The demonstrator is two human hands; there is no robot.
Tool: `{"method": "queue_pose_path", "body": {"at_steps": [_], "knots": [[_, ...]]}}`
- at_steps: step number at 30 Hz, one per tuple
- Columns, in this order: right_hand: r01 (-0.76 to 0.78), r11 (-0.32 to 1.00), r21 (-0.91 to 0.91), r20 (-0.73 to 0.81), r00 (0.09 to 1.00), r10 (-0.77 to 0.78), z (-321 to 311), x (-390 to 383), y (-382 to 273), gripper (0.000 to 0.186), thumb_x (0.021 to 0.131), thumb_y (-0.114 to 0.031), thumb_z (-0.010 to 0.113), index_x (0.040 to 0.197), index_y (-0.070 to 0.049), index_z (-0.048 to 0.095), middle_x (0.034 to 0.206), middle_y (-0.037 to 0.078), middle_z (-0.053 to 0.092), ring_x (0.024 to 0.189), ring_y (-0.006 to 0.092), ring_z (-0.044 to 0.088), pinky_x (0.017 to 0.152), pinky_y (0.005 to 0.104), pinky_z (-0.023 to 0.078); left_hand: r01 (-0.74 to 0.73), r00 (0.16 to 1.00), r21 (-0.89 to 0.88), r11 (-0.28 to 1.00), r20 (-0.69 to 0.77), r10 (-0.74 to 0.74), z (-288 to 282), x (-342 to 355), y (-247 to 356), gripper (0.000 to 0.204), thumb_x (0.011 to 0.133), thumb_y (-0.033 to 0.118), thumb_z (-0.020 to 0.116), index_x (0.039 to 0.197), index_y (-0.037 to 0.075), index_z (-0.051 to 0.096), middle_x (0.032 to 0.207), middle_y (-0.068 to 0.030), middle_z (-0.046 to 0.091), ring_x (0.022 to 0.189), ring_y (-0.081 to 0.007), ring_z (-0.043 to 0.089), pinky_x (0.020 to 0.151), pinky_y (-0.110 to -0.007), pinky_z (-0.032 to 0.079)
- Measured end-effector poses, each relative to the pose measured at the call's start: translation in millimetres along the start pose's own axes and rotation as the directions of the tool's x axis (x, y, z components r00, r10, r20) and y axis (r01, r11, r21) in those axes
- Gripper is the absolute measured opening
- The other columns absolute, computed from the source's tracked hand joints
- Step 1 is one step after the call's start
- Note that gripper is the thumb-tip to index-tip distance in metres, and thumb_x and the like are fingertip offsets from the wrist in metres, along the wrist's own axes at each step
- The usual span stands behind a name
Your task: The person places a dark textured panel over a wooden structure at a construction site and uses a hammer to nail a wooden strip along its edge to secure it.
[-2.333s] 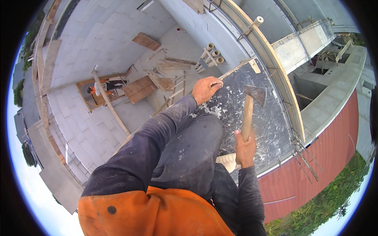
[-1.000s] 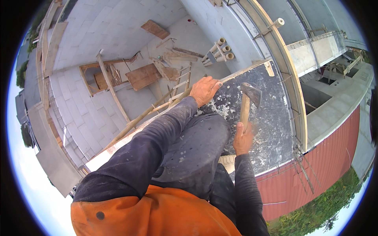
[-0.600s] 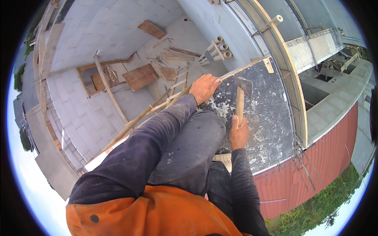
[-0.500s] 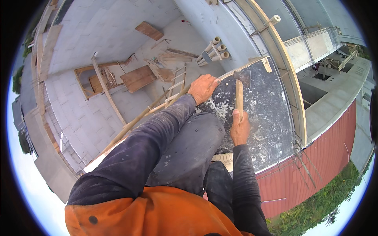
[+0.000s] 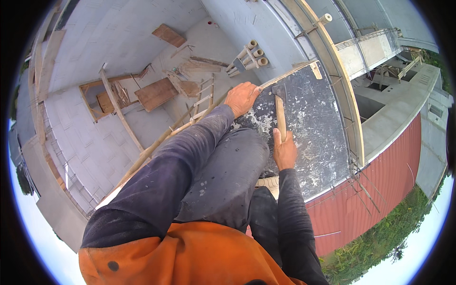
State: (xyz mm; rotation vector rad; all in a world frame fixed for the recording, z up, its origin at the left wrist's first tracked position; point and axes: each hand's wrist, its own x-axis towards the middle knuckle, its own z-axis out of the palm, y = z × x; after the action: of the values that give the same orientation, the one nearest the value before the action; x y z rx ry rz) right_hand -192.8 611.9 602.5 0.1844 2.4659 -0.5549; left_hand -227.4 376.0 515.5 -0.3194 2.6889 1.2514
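Observation:
My right hand (image 5: 285, 149) is wrapped round the wooden handle of a hatchet (image 5: 281, 116), just above a dark, paint-flecked board (image 5: 316, 128). The dark hatchet head points away from me, close to the fingers of my left hand (image 5: 242, 98). That left hand is closed at the board's left edge, thumb and fingers pressed together. Whatever is between those fingers is too small to make out. My bent knee (image 5: 232, 161) is beside the board, and part of a light shoe (image 5: 269, 185) shows under it.
Left of the board is a drop to a lower floor with loose planks (image 5: 156, 94), a wooden ladder (image 5: 204, 99) and several pipes (image 5: 256, 61). A curved wooden form (image 5: 349, 104) bounds the right side. Rebar ends (image 5: 363, 190) stick out above a red metal roof (image 5: 380, 190).
The hatchet head has shifted left, nearer my left hand, and its blade looks narrower. My left hand stays at the board's edge. The whole view has shifted slightly.

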Motion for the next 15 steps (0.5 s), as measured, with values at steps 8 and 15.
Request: {"method": "queue_pose_path", "body": {"at_steps": [8, 15], "knots": [[-0.039, 0.696, 0.717, -0.028, 0.996, 0.085, -37, -30, -25, 0.029, 0.092, -0.019, 0.081, 0.113, -0.001, 0.072, 0.078, 0.001, 0.065, 0.053, 0.0081, 0.057, 0.044, 0.024, 0.045, -0.063, 0.963, -0.316, 0.947, -0.269, -0.026, -10, 4, 42, 0.028, 0.101, 0.011, 0.046, 0.118, 0.004, 0.067, 0.102, -0.0124, 0.066, 0.093, -0.028, 0.064, 0.086, -0.041, 0.052], [-0.103, 0.479, 0.872, -0.029, 0.965, 0.261, -44, -16, -61, 0.026, 0.095, -0.015, 0.076, 0.112, 0.003, 0.072, 0.084, 0.006, 0.071, 0.063, 0.0076, 0.063, 0.051, 0.0252, 0.048, 0.416, 0.889, -0.889, 0.193, 0.353, -0.292, 3, -4, 162, 0.03, 0.098, -0.003, 0.045, 0.122, 0.002, 0.063, 0.111, -0.0103, 0.069, 0.105, -0.0182, 0.067, 0.085, -0.03, 0.059]]}}
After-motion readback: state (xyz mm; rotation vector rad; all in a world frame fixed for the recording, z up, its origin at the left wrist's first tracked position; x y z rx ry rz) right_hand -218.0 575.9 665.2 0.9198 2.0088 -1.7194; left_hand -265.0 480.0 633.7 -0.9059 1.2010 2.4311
